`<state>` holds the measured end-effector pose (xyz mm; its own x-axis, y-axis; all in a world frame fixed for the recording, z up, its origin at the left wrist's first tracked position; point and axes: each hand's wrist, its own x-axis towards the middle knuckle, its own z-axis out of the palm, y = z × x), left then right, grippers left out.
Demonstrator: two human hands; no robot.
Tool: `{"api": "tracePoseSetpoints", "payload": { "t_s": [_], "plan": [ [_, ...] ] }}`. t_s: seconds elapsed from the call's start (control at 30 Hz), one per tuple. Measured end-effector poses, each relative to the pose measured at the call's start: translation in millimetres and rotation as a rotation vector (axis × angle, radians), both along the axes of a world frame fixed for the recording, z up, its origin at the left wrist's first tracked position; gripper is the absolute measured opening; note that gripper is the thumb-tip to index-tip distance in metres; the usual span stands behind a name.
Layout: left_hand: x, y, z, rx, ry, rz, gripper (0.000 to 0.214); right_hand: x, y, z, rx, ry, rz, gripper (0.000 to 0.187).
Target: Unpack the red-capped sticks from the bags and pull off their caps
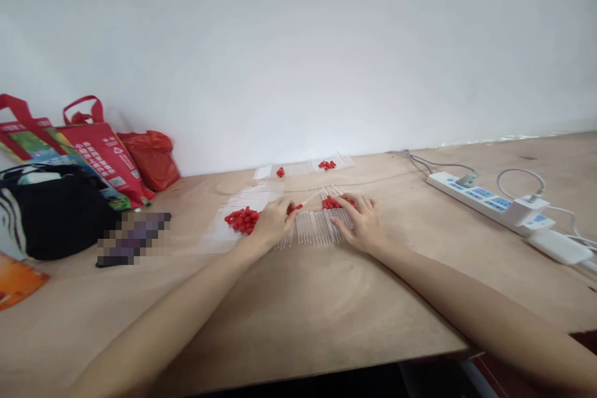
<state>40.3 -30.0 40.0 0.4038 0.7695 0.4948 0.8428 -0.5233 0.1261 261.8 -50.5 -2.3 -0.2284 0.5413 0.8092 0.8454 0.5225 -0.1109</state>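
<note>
My left hand is closed in a pinch on a thin clear tube with a red cap at its near end. It sits just right of a heap of small red caps on a clear plastic bag. My right hand lies with fingers spread flat on a row of clear tubes laid side by side on the wooden table. More red caps lie by its fingertips.
A white power strip with cables and a white adapter lie at the right. Red shopping bags and a black bag stand at the left. Two small clear bags with red caps lie near the wall.
</note>
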Motion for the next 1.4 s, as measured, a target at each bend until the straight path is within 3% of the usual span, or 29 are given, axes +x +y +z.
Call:
{"api": "tracePoseSetpoints", "payload": {
  "t_s": [0.13, 0.27, 0.43, 0.77, 1.07, 1.4],
  "plan": [
    [-15.7, -30.1, -21.2, 0.307, 0.008, -0.215, 0.013, -13.5, -10.0, 3.0, 0.103, -0.166, 0.124, 0.036],
    [-14.7, -38.9, -29.4, 0.394, -0.010, -0.295, 0.013, -21.9, -14.7, 0.9, 0.104, -0.228, 0.213, 0.023],
    [-10.7, -37.2, -28.2, 0.408, 0.031, -0.312, 0.012, -23.8, -17.0, -0.2, 0.024, -0.265, 0.204, 0.023],
    [-11.3, -40.8, -29.1, 0.408, 0.141, -0.308, 0.017, -20.4, -19.3, 1.0, 0.038, -0.277, 0.280, 0.021],
    [-12.1, -44.6, -26.5, 0.429, 0.156, -0.381, 0.017, -14.5, -22.0, 1.5, -0.008, -0.313, 0.290, 0.022],
    [-11.8, -44.4, -28.3, 0.371, 0.119, -0.392, 0.020, -5.4, -13.6, -7.5, 0.104, -0.332, 0.297, 0.027]
  ]
}}
